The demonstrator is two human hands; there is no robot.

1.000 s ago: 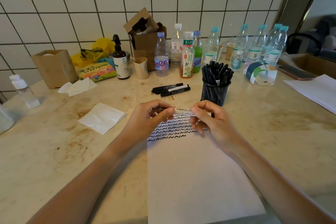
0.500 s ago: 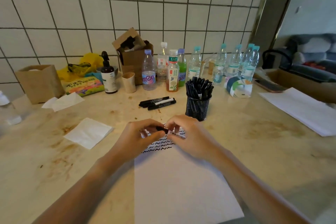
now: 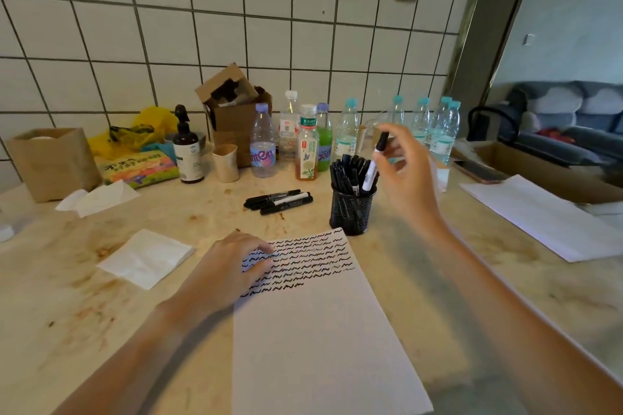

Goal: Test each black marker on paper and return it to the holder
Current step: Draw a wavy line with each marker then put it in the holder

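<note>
Countertop (image 3: 438, 280): R hand (image 3: 409, 175) w/ marker (image 3: 376, 162) over holder (image 3: 352, 212)

1. Marker (image 3: 374, 165): white barrel, black cap.
2. Holder (image 3: 352, 210): black mesh.
3. Paper (image 3: 320, 330): white, rows of black squiggles at 12 o'clock end.
4. Table (image 3: 67, 296): beige marble, brown stains.
5. Wall (image 3: 168, 27): white tiles, dark grout.

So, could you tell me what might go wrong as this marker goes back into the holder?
The mesh holder is already crowded, so the marker in the right hand could jam or tip it. It stands at the paper's corner; a nudge could drag the sheet, held only by the left hand.
</note>
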